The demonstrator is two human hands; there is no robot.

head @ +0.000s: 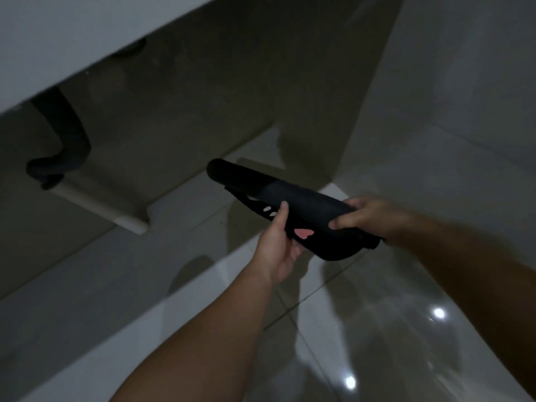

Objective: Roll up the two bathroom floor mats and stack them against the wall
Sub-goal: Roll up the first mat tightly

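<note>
Two hands at mid-frame grip one rolled black mat [293, 204] above the glossy tiled floor [377, 329], left hand [275, 245] clasping its underside, right hand [368, 217] wrapped around its near end, dark pipe [63, 140] upper left.

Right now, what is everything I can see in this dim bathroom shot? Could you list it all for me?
Rolled mat: one, black with a pink mark and small white spots, held in the air over the floor, one end pointing toward the wall.
Drain pipe: one, dark, curving down under the white counter at upper left.
White pipe section: one, white, running on from the dark pipe's lower end.
Counter: one, white, across the upper left.
Floor: glossy pale tiles, with two light reflections at lower right.
Wall: pale, upper right.
Left hand: one, gripping the mat from below.
Right hand: one, gripping the mat's near end.
</note>
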